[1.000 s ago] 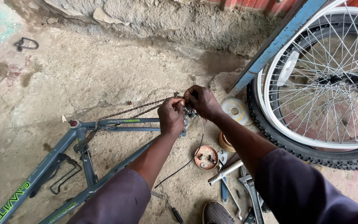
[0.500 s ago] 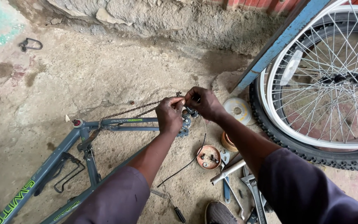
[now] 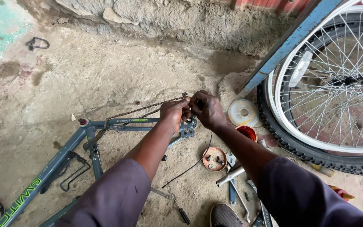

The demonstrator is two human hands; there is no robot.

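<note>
Rusty bicycle chain (image 3: 148, 109) stretched taut, running above the frame's rear stays. Grey-blue bicycle frame (image 3: 64, 155) lies flat on concrete.

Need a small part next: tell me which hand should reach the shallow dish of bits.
Probably the right hand: the dish lies just below its forearm, while the left hand pinches the chain.
</note>
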